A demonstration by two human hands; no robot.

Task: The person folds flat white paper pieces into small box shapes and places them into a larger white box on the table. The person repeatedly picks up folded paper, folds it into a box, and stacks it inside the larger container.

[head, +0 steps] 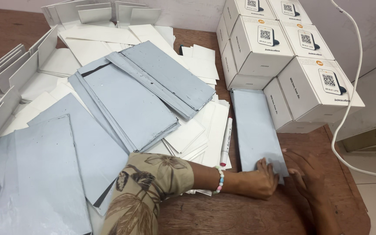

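A long grey-blue flat sheet (254,126) lies on the brown wooden table (240,213), its far end against the white boxes. My left hand (260,179), with a beaded bracelet and a floral sleeve, reaches across and presses its fingers on the sheet's near end. My right hand (306,174) lies beside it, fingertips on the sheet's near right corner and edge. A white marker with a red cap (226,141) rests just left of the sheet.
White cartons (279,48) are stacked at the back right. More grey-blue sheets (122,109) and white folded cards (18,74) cover the table's left and middle. A white cable (349,100) hangs down at the right, past the table's edge.
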